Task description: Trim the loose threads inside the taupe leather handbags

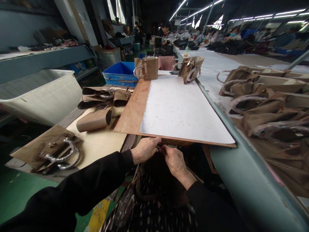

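A brown handbag [138, 187] rests on my lap, mostly in shadow and partly covered by my forearms. My left hand [145, 150] is closed at its upper edge, thumb and fingers pinched together. Close beside it, my right hand [175, 162] also pinches that edge, with a narrow gap between the two hands. Just beyond my fingers is the front edge of a wooden board [129, 120] with a white sheet [181, 112] on it. What exactly lies between my fingertips is too small to make out.
Brown handbags [146, 69] stand at the board's far end and lie on the left table [96, 148]. More bags [275, 109] crowd the right-hand table. A blue bin [120, 72] and a pale tub [43, 96] stand at left. People work farther back.
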Tool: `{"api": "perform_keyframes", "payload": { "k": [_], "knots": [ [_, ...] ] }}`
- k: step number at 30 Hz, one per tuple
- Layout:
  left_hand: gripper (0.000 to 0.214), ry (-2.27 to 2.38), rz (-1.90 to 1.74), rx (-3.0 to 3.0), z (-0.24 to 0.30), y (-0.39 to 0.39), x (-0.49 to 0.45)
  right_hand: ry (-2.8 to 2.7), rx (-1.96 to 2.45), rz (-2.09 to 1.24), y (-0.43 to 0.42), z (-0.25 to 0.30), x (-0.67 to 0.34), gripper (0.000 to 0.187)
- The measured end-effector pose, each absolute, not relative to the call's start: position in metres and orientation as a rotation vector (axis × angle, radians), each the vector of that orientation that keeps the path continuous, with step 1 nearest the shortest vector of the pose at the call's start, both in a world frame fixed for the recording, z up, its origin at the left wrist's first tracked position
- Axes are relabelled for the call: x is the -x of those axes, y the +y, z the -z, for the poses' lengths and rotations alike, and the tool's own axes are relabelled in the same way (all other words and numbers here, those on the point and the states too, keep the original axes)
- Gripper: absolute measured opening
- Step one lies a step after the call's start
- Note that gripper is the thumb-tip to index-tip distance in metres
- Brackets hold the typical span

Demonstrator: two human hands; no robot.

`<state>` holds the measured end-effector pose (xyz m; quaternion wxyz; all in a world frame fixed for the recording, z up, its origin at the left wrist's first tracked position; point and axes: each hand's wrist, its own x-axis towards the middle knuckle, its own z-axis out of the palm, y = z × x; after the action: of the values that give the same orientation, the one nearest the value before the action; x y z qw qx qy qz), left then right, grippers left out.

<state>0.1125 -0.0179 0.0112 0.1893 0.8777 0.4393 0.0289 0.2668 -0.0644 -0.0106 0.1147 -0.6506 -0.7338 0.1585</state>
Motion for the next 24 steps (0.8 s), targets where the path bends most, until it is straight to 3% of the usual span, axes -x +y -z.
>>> {"api": "perform_keyframes", "payload": {
  "k": [3, 9, 19, 24],
  "knots": [
    [0.049, 1.367, 0.057, -2.349, -0.009, -0.022, -0.102, -2.206, 1.911, -0.518, -0.063, 0.005, -0.272, 0.022],
    [0.021, 1.47, 0.073, -2.294, -0.01, -0.027, -0.091, -2.377, 1.909, -0.613, -0.05, -0.01, -0.271, 0.02],
    [0.023, 1.511, -0.014, -2.276, -0.004, -0.022, -0.092, -2.441, 1.869, -0.378, -0.042, 0.005, -0.253, 0.028],
    [0.025, 1.51, -0.031, -2.277, -0.005, -0.021, -0.095, -2.48, 1.856, -0.426, -0.038, -0.001, -0.253, 0.027]
  ]
}}
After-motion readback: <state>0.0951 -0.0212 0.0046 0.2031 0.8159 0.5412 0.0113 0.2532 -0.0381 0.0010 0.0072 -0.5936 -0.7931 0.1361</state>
